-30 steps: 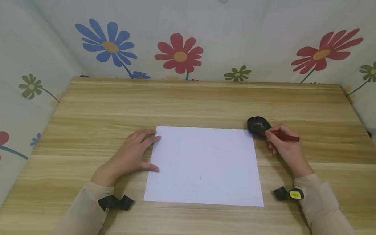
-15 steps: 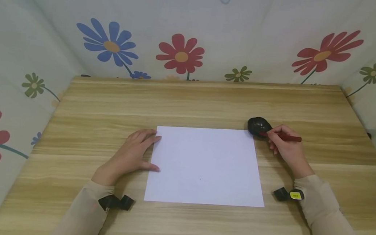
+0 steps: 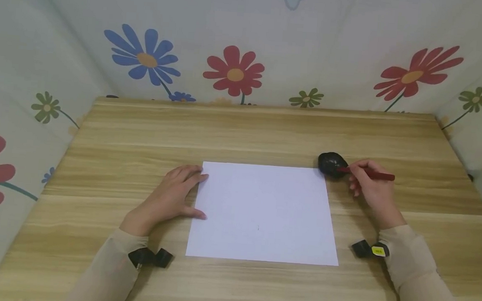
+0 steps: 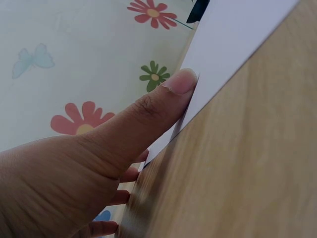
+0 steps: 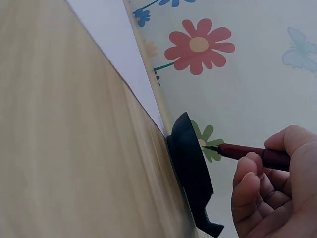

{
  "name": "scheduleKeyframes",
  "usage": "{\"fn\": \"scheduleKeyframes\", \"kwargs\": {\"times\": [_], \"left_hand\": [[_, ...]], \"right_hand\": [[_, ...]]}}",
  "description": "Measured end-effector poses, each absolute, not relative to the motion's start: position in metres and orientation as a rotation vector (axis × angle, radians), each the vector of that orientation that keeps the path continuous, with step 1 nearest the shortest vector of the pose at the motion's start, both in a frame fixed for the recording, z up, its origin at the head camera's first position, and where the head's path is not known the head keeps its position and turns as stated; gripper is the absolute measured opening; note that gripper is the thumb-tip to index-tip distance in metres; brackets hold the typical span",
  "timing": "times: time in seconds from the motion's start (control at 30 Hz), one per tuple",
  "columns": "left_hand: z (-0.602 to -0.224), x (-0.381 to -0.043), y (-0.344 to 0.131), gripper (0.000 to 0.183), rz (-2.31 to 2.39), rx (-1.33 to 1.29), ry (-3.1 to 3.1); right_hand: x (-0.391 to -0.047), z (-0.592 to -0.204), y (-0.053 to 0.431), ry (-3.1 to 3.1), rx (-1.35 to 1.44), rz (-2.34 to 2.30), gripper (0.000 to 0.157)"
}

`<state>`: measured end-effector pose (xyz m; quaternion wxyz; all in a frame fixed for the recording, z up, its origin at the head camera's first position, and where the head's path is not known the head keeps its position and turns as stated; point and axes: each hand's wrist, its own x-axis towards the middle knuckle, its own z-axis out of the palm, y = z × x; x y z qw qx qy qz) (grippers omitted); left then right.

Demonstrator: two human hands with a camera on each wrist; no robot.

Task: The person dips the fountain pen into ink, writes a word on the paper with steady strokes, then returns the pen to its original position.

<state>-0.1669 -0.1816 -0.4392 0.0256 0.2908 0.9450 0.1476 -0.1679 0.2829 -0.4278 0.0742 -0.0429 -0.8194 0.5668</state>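
My left hand [image 3: 168, 194] rests along the left edge of a white sheet of paper [image 3: 262, 203], thumb and fingertips spread on its margin. The left wrist view shows the thumb [image 4: 148, 109] straight, its tip on the paper. One tiny dark stroke [image 3: 258, 227] marks the sheet low down, near the middle. A dark red brush [image 3: 382, 175] with a pointed black tip is pinched between the thumb and fingers of my right hand [image 3: 372, 187]. Its tip is over a shallow black dish [image 3: 331, 163], which covers the paper's far right corner. In the right wrist view the tip shows just above the dish [image 5: 190, 158].
A wood-grain table [image 3: 246, 132] bears everything. Behind and beside it hang pale flowered curtains [image 3: 336, 45]. Black wrist-worn devices sit at the left cuff [image 3: 141, 258] and the right cuff [image 3: 362, 248], close over the tabletop.
My right hand has shifted slightly right, drawing the brush back from the dish's near edge. The left hand stays put on the paper. The head view has tilted a little.
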Motion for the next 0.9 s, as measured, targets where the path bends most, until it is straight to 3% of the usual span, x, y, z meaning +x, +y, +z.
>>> {"fn": "scheduleKeyframes", "kwargs": {"times": [0.23, 0.6, 0.9], "left_hand": [[-0.445, -0.167, -0.183, 0.101, 0.450, 0.910, 2.923], [-0.445, -0.164, -0.182, 0.101, 0.454, 0.900, 2.922], [-0.442, -0.164, -0.183, 0.100, 0.450, 0.916, 2.936]], "right_hand": [[-0.164, -0.420, 0.282, -2.332, -0.100, 1.834, 0.012], [-0.154, -0.407, 0.265, -2.058, 0.185, 2.082, 0.032], [-0.148, -0.388, 0.240, -2.029, 0.181, 2.115, 0.017]]}}
